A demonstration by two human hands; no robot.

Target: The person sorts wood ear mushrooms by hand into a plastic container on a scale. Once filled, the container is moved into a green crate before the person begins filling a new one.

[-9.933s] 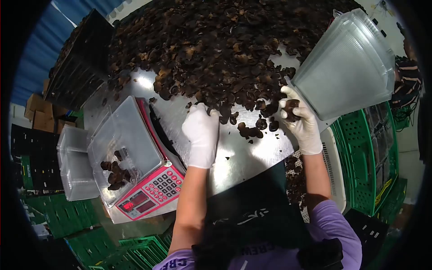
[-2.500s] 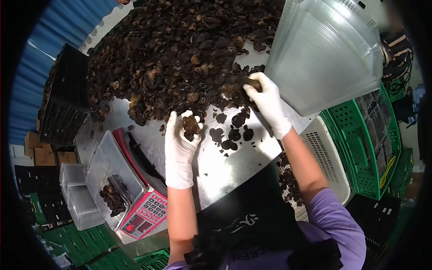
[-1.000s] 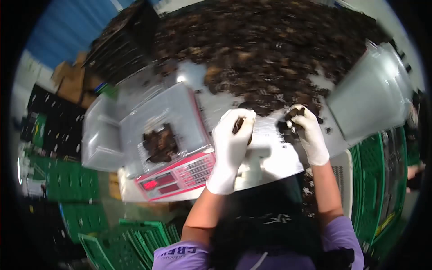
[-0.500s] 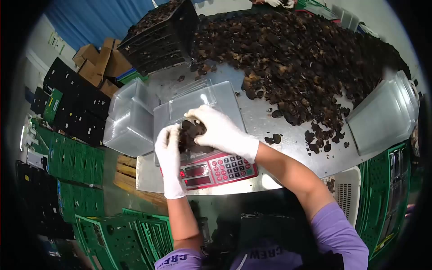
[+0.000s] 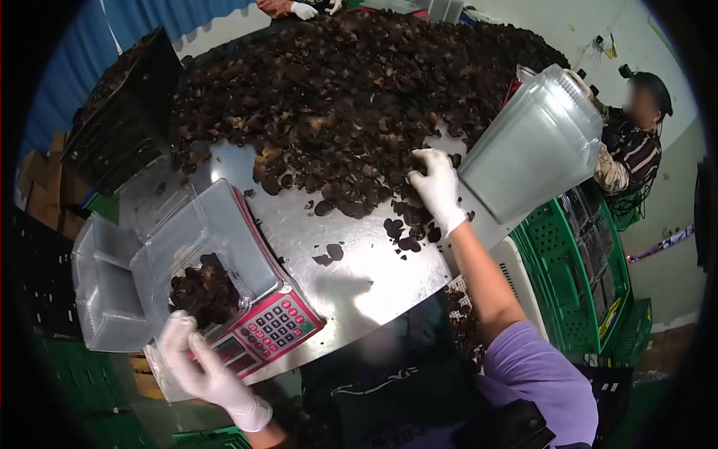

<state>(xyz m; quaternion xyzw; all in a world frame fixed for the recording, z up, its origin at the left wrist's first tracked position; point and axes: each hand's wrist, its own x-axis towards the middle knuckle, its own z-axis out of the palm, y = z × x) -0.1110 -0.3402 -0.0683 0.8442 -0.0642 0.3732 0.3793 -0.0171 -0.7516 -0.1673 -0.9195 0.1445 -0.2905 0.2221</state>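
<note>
A red and white digital scale [image 5: 275, 328] stands on the metal table, with a clear plastic tub [image 5: 161, 262] on its grey platform. Dark, wavy pieces of wood ear mushroom [image 5: 203, 290] lie bunched in the tub. Beside the tub's near edge is my left hand [image 5: 206, 370], in a white glove, thumb and fingers apart and nothing between them. My right hand [image 5: 437, 188], also gloved, reaches to the near edge of the large wood ear mushroom pile [image 5: 351, 105]. Its fingers are spread and bent towards the pieces, with no piece visible in them.
Nested clear tubs [image 5: 535, 142] lean at the right table edge; more tubs [image 5: 108, 284] stand left of the scale. A black crate [image 5: 123, 112] of mushrooms rises at the back left. Green crates [image 5: 576, 277] are stacked at right, near another person [image 5: 636, 142]. Another person's gloved hand [image 5: 304, 10] shows behind the pile.
My right hand has left the tub on the scale and moved right to the pile. My left hand has drawn back from the mushrooms. The view has turned to the right.
</note>
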